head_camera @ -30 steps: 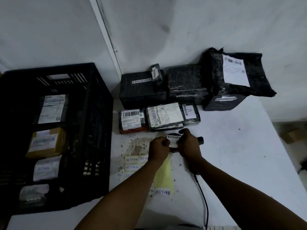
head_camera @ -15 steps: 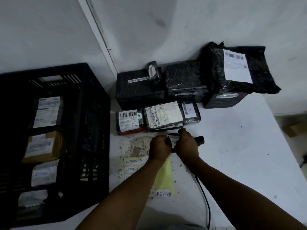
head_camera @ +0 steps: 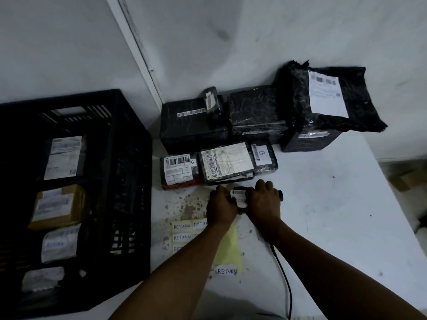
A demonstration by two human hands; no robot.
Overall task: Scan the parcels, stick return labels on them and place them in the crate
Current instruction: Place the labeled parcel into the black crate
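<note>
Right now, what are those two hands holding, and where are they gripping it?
A small dark parcel, gripped at its two ends: left hand on the left end, right hand on the right, a return label showing between them.

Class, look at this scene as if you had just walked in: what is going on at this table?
A person is processing parcels. Both hands, left hand and right hand, hold a small dark parcel just above the white table, with a return label on its top. A sheet of return labels lies under the left forearm. Unprocessed parcels sit by the wall. The black crate on the left already holds several labelled parcels.
</note>
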